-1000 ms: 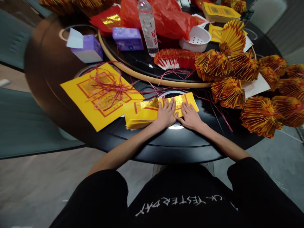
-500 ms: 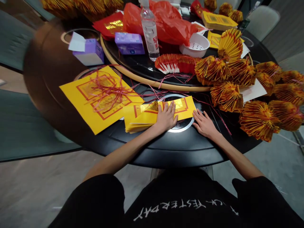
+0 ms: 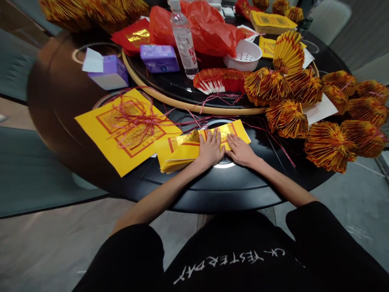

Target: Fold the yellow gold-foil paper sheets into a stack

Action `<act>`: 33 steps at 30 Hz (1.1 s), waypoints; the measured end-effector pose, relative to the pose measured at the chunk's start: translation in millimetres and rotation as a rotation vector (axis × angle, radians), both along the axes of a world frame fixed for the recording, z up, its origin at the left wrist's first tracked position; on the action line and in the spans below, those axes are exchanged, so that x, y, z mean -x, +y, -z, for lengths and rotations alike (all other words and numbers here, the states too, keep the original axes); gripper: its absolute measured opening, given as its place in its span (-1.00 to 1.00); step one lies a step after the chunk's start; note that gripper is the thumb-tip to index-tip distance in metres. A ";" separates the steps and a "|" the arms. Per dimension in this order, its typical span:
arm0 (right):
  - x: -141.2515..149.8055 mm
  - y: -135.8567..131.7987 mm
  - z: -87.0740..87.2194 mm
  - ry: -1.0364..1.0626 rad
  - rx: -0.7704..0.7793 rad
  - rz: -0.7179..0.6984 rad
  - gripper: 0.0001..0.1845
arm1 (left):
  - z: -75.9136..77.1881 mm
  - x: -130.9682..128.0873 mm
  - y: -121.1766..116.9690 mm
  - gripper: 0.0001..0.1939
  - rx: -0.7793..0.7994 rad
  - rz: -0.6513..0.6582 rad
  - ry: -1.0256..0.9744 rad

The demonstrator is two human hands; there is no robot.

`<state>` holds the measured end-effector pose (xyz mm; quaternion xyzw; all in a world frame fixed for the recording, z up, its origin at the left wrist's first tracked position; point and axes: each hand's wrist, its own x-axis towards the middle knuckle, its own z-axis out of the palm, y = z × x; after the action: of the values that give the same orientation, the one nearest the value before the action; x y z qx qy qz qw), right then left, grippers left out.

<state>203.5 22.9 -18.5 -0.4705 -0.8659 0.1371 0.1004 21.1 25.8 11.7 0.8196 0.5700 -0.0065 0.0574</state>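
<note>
My left hand (image 3: pixel 210 149) lies flat on a folded stack of yellow joss paper with red and gold print (image 3: pixel 179 152), fingers spread. My right hand (image 3: pixel 241 151) rests on the same stack's right end, its fingertips close to my left hand. Neither hand grips the paper. To the left lie large yellow printed sheets (image 3: pixel 127 132), tangled with thin red ribbon strands (image 3: pixel 136 119). Pleated yellow-and-red paper fans (image 3: pixel 287 119) are heaped to the right of my right hand, not touching it.
The round black table (image 3: pixel 243 196) has a wood-rimmed turntable (image 3: pixel 194 104) holding a water bottle (image 3: pixel 182 40), a red plastic bag (image 3: pixel 209 32), a white perforated basket (image 3: pixel 243 54) and a purple packet (image 3: pixel 159 59). Grey floor lies beyond the table's edge.
My right hand has moved up and left from the table beside the paper, back onto the stack's right end. My left hand stays on the paper. The view has shifted slightly.
</note>
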 end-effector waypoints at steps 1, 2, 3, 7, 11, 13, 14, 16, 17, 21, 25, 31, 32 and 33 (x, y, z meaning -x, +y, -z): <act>-14.4 -9.5 0.6 0.003 -0.015 0.020 -0.21 | -0.1 -0.5 -0.2 -0.25 -0.002 -0.004 0.002; -29.5 -20.0 1.2 0.002 -0.028 0.047 -0.22 | -0.3 -1.1 -0.3 -0.25 -0.005 -0.006 0.005; -44.2 -30.3 1.4 -0.008 -0.040 0.076 -0.24 | -0.5 -1.5 -0.4 -0.25 -0.008 -0.006 0.007; -82.4 -54.2 -5.3 -0.043 -0.111 0.178 -0.29 | -1.5 -2.1 -0.5 -0.26 -0.012 0.004 0.011; -73.2 -31.8 -29.4 0.007 -0.293 0.288 -0.34 | -3.7 -2.6 -1.7 -0.25 -0.022 0.004 0.027; -56.3 -9.5 -44.5 -0.071 -0.292 0.262 -0.33 | -4.5 -2.9 -2.4 -0.25 -0.026 0.006 0.043; -46.9 1.7 -51.3 -0.144 -0.245 0.236 -0.31 | -4.5 -2.9 -2.5 -0.26 -0.026 0.005 0.052; -29.2 21.1 -61.6 -0.293 -0.131 0.169 -0.28 | -3.6 -2.2 -2.1 -0.26 -0.031 0.001 0.063; -21.9 28.6 -65.0 -0.355 -0.073 0.138 -0.28 | -2.9 -1.5 -1.6 -0.27 -0.040 -0.001 0.063; -7.2 46.1 -71.5 -0.472 0.084 0.088 -0.33 | -0.6 0.4 -4.0 -0.33 -0.195 0.016 0.018; -7.1 55.1 -85.9 -0.486 0.196 0.057 -0.45 | 3.9 -7.8 -25.4 -0.59 -0.328 0.488 -0.113; 25.5 55.9 -139.1 -0.473 0.321 -0.043 -0.63 | 16.1 -25.7 -57.0 -0.42 -0.243 0.775 -0.183; 38.2 53.8 -148.8 -0.442 0.339 -0.070 -0.63 | 16.5 -26.8 -57.6 -0.39 -0.202 0.698 -0.168; 52.7 51.4 -157.6 -0.401 0.343 -0.106 -0.64 | 16.6 -27.4 -57.3 -0.37 -0.163 0.624 -0.154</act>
<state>150.8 74.3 139.1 -0.4525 -0.8560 0.1906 -0.1617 48.4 -31.5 -4.9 0.9547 0.2839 0.0839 0.0297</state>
